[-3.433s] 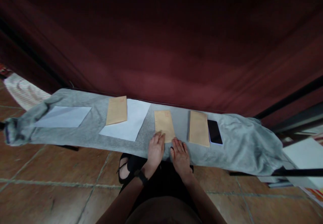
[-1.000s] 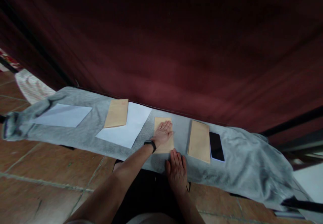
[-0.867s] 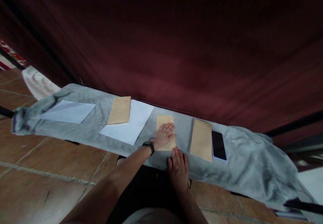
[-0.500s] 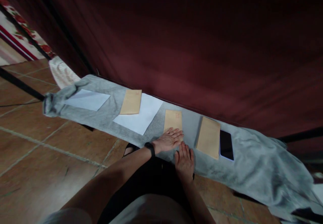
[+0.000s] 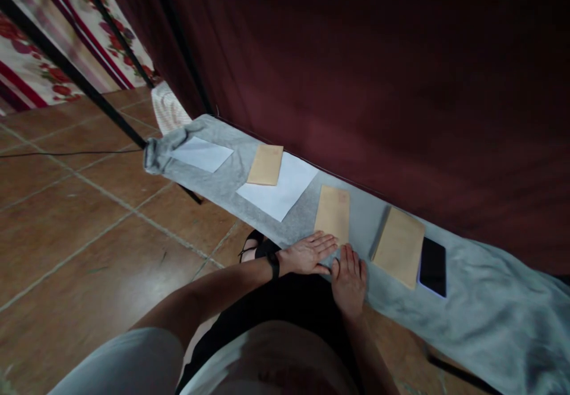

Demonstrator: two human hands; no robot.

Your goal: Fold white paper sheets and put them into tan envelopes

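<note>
A tan paper envelope [image 5: 333, 208] lies on the grey cloth before me. My left hand [image 5: 308, 253], with a black band at the wrist, is flat across the envelope's near end, fingers stretched out to the right. Beside it, my right hand [image 5: 350, 281] lies palm down with straight fingers pointing away from me, its fingertips at the envelope's near right corner. Neither hand grips anything. To the right is a stack of tan envelopes [image 5: 399, 247]. A further envelope [image 5: 266, 165] rests on a white sheet of paper [image 5: 285, 196] to the left.
A dark-screened phone [image 5: 433, 266] touches the stack's right side. Another white sheet [image 5: 202, 154] lies at the far left of the cloth-covered surface [image 5: 222, 190]. A dark red curtain [image 5: 338, 86] hangs along the back edge. A black pole [image 5: 80, 80] slants at the left.
My view has swung left, so everything sits further right. The left hand has slid slightly toward the envelope's near edge, uncovering more of it. The right hand stays close by.
</note>
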